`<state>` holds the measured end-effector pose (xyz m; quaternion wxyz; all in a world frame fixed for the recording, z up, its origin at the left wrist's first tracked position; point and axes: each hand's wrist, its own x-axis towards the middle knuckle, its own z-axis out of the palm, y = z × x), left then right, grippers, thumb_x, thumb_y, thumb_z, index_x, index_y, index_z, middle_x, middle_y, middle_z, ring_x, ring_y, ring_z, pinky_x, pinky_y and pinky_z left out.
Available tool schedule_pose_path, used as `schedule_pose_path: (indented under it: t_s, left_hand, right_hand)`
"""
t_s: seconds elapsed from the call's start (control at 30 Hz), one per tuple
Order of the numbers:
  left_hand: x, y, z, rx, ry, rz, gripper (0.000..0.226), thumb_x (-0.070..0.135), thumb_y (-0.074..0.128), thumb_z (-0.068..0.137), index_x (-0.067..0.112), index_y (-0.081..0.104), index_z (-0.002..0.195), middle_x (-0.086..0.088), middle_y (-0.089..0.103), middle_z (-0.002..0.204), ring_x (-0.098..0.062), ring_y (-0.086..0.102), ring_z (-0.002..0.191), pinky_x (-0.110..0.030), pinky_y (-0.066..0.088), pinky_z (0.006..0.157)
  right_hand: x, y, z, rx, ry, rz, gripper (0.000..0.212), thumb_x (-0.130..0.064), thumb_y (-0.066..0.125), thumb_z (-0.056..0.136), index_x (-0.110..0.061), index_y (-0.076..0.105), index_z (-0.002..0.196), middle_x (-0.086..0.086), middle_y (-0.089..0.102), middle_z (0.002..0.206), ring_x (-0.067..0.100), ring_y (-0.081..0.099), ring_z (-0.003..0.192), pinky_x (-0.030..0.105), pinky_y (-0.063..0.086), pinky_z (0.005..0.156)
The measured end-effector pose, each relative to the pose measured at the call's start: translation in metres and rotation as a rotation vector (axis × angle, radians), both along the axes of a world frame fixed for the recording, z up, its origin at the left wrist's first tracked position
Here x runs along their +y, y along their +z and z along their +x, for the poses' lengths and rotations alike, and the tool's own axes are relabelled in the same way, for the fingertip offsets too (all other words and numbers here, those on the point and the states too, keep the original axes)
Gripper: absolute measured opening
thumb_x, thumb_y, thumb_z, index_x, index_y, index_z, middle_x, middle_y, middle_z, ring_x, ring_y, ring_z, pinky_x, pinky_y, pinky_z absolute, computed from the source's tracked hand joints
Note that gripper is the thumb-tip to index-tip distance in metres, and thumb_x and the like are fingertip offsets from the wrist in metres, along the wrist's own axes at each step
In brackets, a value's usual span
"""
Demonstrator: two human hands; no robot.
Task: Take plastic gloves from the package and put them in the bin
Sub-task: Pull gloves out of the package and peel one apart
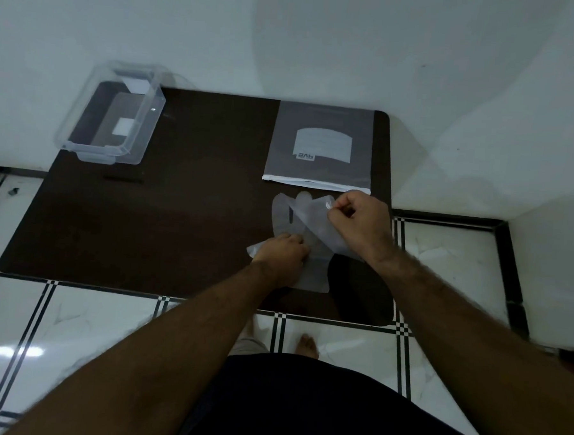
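Dark brown rectangular table (166, 217) with rounded corners, pushed against a white wall, standing on a white tiled floor (84, 323) with black grid lines. Clear rectangular plastic bin (110, 113) on the table's far-left corner, part overhanging the edge; its base shows only a white label. Grey flat plastic glove package (319, 146) with a pale printed label at far right of the table, white open end facing the person. Thin translucent plastic gloves (298, 224) lie just in front of the package mouth, on the table, well apart from the bin. They look like more than one layer, count unclear. Left hand (282, 253) rests palm-down on the gloves' cuff end, pressing them to the table; fingers curled, can't tell if they grip. Right hand (358, 217) pinches a glove's fingertip edge between thumb and forefinger, peeling that layer up off the one below.
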<state>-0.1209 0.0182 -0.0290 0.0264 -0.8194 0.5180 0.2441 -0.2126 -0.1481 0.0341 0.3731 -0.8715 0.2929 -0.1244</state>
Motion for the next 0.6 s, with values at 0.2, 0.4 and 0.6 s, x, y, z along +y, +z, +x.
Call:
schedule_pose_path:
  t_s: [0.2,0.4,0.6]
  left_hand:
    - [-0.009,0.001,0.004,0.072,0.080,0.071,0.031,0.029,0.062,0.102,0.025,0.067,0.132,-0.002,0.058,0.136,-0.026,0.055,0.128,-0.050,0.051,0.108]
    - [-0.025,0.016,0.017,0.139,0.219,0.035,0.017,0.032,0.060,0.103,0.025,0.071,0.114,0.000,0.069,0.110,-0.022,0.068,0.106,-0.045,0.059,0.095]
    - [-0.064,0.078,0.054,0.431,0.632,-0.686,0.071,0.011,0.082,0.089,0.020,0.051,0.152,0.000,0.060,0.142,-0.010,0.055,0.126,-0.020,0.049,0.097]
  right_hand:
    - [-0.019,0.028,0.008,-0.069,0.007,-0.032,0.010,-0.025,0.075,0.093,-0.025,0.066,0.089,-0.013,0.064,0.083,0.002,0.062,0.078,0.017,0.048,0.070]
    - [-0.038,0.059,0.012,-0.085,0.072,-0.089,0.008,-0.023,0.076,0.091,-0.018,0.070,0.088,-0.008,0.068,0.080,0.006,0.064,0.075,0.020,0.052,0.070]
    - [-0.060,0.106,0.013,-0.023,0.251,-0.192,0.006,-0.018,0.076,0.089,-0.015,0.072,0.086,-0.003,0.068,0.075,0.015,0.067,0.071,0.035,0.062,0.070]
